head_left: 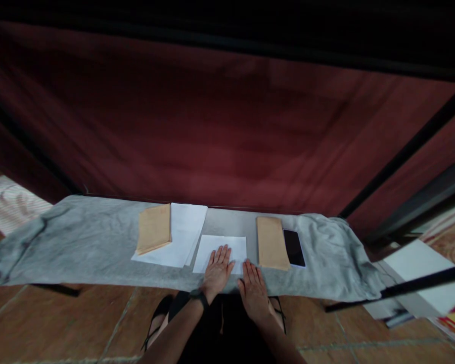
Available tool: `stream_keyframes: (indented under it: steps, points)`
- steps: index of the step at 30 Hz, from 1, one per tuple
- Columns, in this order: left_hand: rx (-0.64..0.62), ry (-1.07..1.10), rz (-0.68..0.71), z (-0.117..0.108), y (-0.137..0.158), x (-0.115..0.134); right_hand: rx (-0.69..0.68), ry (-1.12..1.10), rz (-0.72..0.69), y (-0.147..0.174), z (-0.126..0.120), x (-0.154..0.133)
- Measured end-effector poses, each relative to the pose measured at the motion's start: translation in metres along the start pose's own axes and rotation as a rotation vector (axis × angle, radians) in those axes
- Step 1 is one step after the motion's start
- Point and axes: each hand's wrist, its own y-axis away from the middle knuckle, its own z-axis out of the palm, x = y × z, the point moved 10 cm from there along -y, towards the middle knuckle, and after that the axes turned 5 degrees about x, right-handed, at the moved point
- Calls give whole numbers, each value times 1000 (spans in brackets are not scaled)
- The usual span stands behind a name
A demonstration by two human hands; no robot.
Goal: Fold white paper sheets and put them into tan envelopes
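A white sheet of paper [212,248], which looks folded, lies on the grey cloth in front of me. My left hand [217,269] rests flat on it, fingers stretched out, with a dark band on the wrist. Just to the right, my right hand [253,288] lies with its fingers extended, the fingertips at the paper's lower right corner. Neither hand grips anything. Left of the paper are larger white sheets [185,227], partly covered by brown envelopes [154,227]. On the other side lies another stack of brown envelopes [272,242].
A dark phone [294,248] lies beside the right envelope stack. The grey cloth [94,242] covers a narrow surface and hangs rumpled at its ends. Behind it rises a dark red panel [220,136] with black frame bars. A white box [420,273] stands at the far right.
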Motion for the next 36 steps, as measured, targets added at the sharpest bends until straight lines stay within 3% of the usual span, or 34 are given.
stream_keyframes:
  steps: [6, 11, 15, 22, 26, 29, 32, 36]
  points:
    - [14, -12, -80, 8, -27, -27, 12, -4, -2, -1, -2, 0]
    - [38, -37, -173, 2, -34, -53, 36, -2, -7, -2, -5, -2]
    - [93, -61, -239, -11, -21, -64, 25, 0, 5, -1, -2, -1]
    - [175, -30, -323, -34, 32, -68, 27, -5, 82, -8, 1, 1]
    - [194, 96, -469, -42, 51, -76, 33, -37, 82, -27, 1, -11]
    - [169, 288, -663, -44, 56, -93, 7, -64, 38, -37, 11, -28]
    - [151, 485, -830, -46, 55, -112, 3, -70, 4, -36, 22, -40]
    - [149, 649, -953, -48, 56, -126, 26, -76, -16, -29, 30, -43]
